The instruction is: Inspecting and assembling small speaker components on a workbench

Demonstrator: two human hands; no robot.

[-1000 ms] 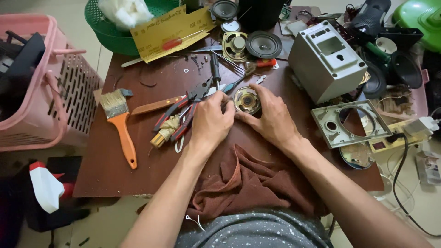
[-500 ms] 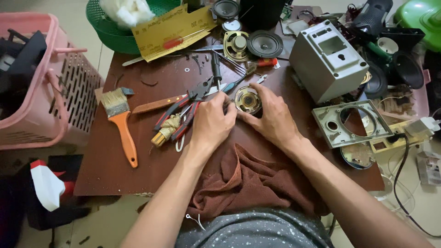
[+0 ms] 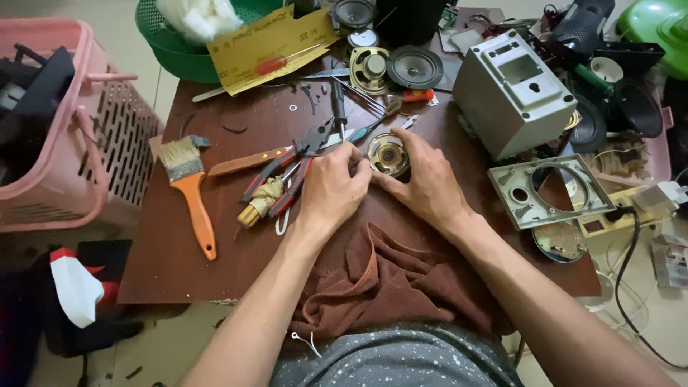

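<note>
Both hands are closing on the small round speaker (image 3: 388,154), which is sitting on the brown surface (image 3: 179,272) just in front of the grey plastic housing (image 3: 512,93). The left hand (image 3: 331,190) is pinching its near-left edge; the right hand (image 3: 428,183) is cupping its right side. Red-handled pliers (image 3: 287,168) are lying just left of the speaker.

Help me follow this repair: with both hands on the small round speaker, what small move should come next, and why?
Probably steady the small speaker with the right hand while the left hand works its rim: both hands already cup it, no tool is held, and the pliers lie beside the left hand.
</note>
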